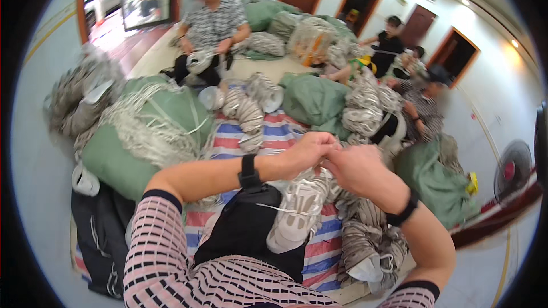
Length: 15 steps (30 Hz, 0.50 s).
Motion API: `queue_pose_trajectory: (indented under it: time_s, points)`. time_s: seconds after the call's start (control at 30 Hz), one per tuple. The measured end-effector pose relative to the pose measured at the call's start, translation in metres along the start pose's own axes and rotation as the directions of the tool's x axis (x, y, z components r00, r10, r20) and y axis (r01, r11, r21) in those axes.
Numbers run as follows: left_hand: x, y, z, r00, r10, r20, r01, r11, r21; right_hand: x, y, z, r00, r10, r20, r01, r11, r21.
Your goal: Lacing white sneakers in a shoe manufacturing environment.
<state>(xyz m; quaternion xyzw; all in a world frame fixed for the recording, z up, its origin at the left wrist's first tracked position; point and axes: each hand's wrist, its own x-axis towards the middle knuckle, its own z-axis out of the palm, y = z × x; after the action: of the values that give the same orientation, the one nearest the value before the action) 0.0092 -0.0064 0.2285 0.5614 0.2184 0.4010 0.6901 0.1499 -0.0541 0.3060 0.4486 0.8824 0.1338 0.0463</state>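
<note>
On my lap lies a white shoe upper [295,210], its toe toward me and a thin white lace across it. It seems to be the near end of a nested row of uppers running under my hands. My left hand [306,155] and my right hand [361,170] meet just above its far end. The fingers of both are closed and pressed together at the tips. Whatever they pinch is hidden between them. To the right of my lap lies a bundle of grey-white shoe uppers [365,234].
At the left, a green sack [123,157] carries a heap of white laces [151,120]. A striped sheet [322,256] covers the floor. More bundled uppers [244,111] and a green sack [314,98] lie ahead. Co-workers sit beyond, one in a patterned shirt [214,25]. A fan [511,168] stands right.
</note>
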Motion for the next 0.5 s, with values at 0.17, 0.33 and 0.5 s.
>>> queue_pose_trajectory:
  time_s: [0.17, 0.33, 0.5]
  points:
    - [0.008, -0.018, -0.009, 0.98, -0.191, -0.057, 0.195, 0.979, 0.056, 0.001, 0.013, 0.017, 0.999, 0.017, -0.046, -0.011, 0.991, 0.136]
    - [0.001, -0.02, -0.053, 0.934, -0.105, -0.343, 0.124, 0.992, 0.033, -0.011, 0.046, 0.021, 0.994, 0.089, -0.066, -0.054, 0.908, 0.415]
    - [0.002, -0.045, -0.104, 0.851, 0.017, -0.526, 0.067, 0.988, 0.14, -0.024, 0.043, -0.013, 0.969, 0.247, 0.034, -0.131, 0.39, 0.911]
